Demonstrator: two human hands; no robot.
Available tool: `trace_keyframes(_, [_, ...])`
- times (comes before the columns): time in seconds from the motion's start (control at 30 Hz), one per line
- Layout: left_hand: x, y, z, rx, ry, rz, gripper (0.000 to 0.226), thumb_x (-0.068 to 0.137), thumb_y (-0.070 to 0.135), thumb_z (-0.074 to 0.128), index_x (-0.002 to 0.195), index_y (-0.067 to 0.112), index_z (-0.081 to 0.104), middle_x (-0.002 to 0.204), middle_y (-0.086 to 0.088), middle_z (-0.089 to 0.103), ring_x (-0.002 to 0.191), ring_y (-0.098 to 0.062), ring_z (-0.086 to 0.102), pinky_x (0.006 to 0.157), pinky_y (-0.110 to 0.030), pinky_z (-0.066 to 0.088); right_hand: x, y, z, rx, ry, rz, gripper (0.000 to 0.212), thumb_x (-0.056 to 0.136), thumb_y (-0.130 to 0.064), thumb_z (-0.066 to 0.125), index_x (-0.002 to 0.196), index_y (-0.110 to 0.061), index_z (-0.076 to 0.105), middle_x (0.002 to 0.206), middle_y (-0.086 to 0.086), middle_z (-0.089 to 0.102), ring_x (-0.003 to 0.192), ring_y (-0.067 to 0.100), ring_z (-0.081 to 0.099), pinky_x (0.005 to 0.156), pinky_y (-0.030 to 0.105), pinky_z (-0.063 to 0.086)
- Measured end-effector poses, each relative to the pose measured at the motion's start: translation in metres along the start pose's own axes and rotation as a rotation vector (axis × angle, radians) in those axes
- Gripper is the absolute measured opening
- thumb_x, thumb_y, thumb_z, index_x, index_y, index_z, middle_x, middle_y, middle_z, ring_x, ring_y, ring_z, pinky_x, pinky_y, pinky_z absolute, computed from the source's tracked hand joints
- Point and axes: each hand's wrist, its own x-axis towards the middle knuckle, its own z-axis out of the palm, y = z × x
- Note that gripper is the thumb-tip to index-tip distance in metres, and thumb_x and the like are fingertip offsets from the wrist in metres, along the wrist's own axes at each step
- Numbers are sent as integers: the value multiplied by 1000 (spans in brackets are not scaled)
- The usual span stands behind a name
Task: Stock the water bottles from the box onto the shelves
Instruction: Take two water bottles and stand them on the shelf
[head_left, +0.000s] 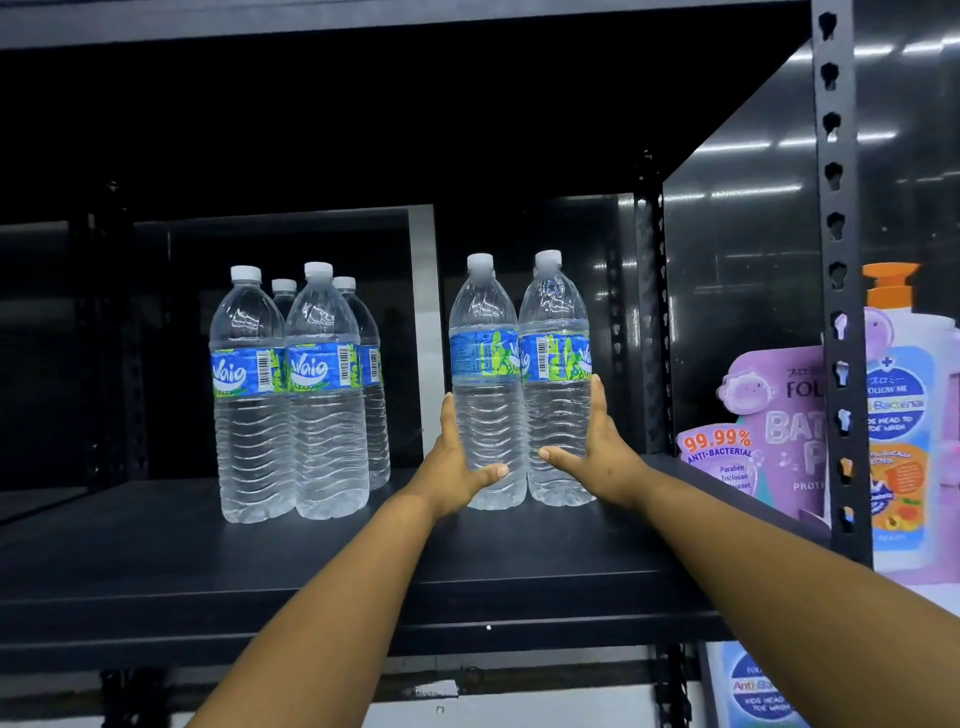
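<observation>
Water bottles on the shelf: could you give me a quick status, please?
Left hand and right hand press a bottle pair between them. Pair upright on shelf. Four bottles stocked left; nothing blocking.

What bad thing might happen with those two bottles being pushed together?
The left hand and right hand only press the pair of bottles from the sides, so one tall bottle might tip or slip out. Pushed left, they might bump the bottle group already standing on the shelf.
</observation>
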Motion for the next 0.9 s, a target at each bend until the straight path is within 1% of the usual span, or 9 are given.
trace_keyframes(0.1, [2,0,-2,0,-13,-3,122,83,30,76,149,30,-26,155,2,29,141,-18,35,116,-35,29,0,0,0,-10,3,6,119,85,-42,70,143,-35,-34,162,10,3,146,25,21,116,37,22])
trace_keyframes(0.27, [3,-1,-2,-6,-16,12,121,83,27,76,149,27,-26,155,1,31,140,-17,36,115,-33,29,1,0,1,-10,16,1,119,85,-41,71,145,-32,-32,161,12,5,146,24,19,116,36,20])
trace_keyframes(0.4, [2,-1,-1,-29,-6,10,119,85,25,75,149,29,-25,155,2,31,138,-14,36,110,-26,27,0,0,1,-5,22,-7,119,85,-41,71,145,-32,-32,161,12,6,147,22,18,116,35,19])
trace_keyframes(0.57, [-2,-3,1,-32,22,9,119,84,30,75,148,34,-25,157,1,27,140,-15,34,116,-33,27,-2,1,3,22,41,-27,118,85,-41,71,146,-36,-30,162,7,4,147,20,16,116,35,19])
trace_keyframes(0.67, [-4,-1,1,-46,26,7,118,85,29,74,149,32,-25,158,2,26,141,-13,33,111,-26,26,-3,3,3,38,52,-40,118,83,-42,72,147,-37,-27,162,4,6,147,18,18,115,32,19])
trace_keyframes(0.77, [-6,1,1,-55,34,10,116,86,29,73,149,30,-24,158,4,25,140,-12,32,107,-22,25,-2,4,3,40,83,-63,118,77,-49,75,148,-43,-20,161,2,14,145,17,22,119,41,23])
trace_keyframes(0.8, [-6,1,1,-58,40,15,116,85,29,74,150,30,-23,157,4,26,138,-11,33,106,-21,25,-1,4,2,41,97,-75,118,75,-51,76,149,-44,-16,159,1,18,144,16,25,118,42,25])
trace_keyframes(0.9, [-6,3,2,-74,74,29,115,84,26,75,151,28,-18,153,6,34,130,-5,38,103,-19,27,0,4,1,48,130,-78,113,75,-51,76,150,-41,-7,155,0,27,142,15,29,116,39,28])
